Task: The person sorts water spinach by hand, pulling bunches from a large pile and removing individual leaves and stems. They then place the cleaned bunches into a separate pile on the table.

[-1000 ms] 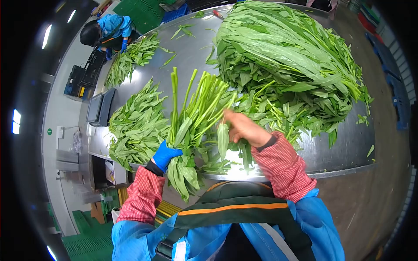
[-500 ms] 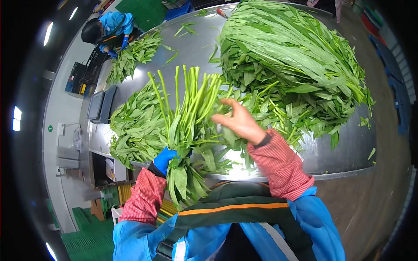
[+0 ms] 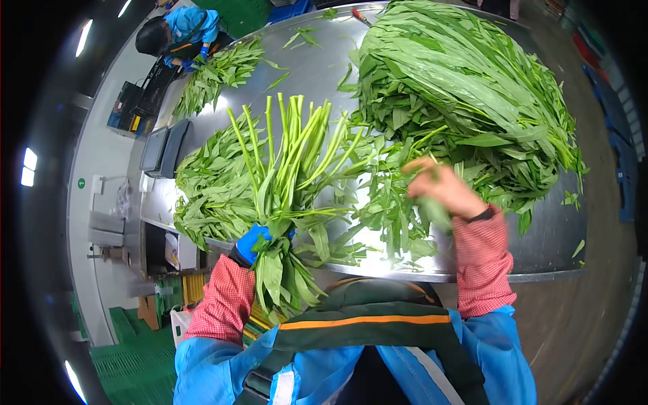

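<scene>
My left hand (image 3: 252, 244), in a blue glove, is closed around a bunch of water spinach (image 3: 287, 175) at the table's front edge. The bunch's pale green cut stems point up and away, and its leaves hang below the fist. My bare right hand (image 3: 445, 192) is apart from the bunch, above the loose leaves to the right. It is blurred, with fingers curled on a green leaf (image 3: 435, 213). Scattered leaves and stems (image 3: 395, 219) lie under and beside it on the metal table (image 3: 317, 77).
A big heap of water spinach (image 3: 466, 88) fills the right rear of the table. Another pile (image 3: 216, 182) lies at left, near a grey scale-like box (image 3: 165, 148). At far left, a co-worker (image 3: 185, 34) in blue gloves handles more greens. A red-handled tool (image 3: 361, 17) lies at the back.
My right hand has moved right, away from the bunch, and its fingers have gone from spread to curled on a leaf. My left hand keeps its grip on the bunch.
</scene>
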Motion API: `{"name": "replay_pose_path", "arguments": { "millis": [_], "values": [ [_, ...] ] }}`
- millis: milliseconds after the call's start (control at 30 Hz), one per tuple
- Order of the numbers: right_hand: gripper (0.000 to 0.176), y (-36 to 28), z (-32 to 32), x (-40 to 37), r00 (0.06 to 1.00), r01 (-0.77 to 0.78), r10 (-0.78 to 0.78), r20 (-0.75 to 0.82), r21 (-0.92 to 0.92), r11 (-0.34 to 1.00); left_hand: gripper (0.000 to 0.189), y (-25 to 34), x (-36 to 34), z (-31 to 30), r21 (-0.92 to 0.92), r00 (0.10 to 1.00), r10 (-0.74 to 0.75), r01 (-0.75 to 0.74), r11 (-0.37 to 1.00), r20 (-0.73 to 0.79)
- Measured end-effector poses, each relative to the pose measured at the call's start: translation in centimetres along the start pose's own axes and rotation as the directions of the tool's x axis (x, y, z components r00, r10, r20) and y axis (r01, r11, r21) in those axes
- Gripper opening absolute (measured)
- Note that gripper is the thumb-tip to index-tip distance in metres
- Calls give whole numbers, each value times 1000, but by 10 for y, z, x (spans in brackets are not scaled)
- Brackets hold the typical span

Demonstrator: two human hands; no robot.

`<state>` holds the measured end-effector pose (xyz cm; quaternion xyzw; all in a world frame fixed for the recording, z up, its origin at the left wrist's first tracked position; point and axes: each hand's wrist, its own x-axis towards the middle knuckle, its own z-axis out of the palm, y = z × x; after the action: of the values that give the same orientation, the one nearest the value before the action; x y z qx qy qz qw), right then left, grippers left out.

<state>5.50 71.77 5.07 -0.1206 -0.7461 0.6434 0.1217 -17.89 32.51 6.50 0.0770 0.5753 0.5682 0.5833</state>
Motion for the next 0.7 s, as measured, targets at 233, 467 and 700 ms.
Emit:
{"name": "replay_pose_path", "arguments": {
  "millis": [233, 467, 700],
  "values": [
    [48, -49, 96, 25, 962, 62, -202, -184, -573, 817, 52, -5, 14, -2, -26, 999, -38, 39, 999, 30],
    [15, -12, 14, 24, 938, -24, 215, -272, 568, 823, 43, -17, 7, 0, -194, 994, -2, 24, 981, 113],
    [39, 15, 73, 20, 985, -115, 111, -133, -20, 993, 37, -5, 5, 16, -147, 994, 18, -2, 989, 104]
  ]
}}
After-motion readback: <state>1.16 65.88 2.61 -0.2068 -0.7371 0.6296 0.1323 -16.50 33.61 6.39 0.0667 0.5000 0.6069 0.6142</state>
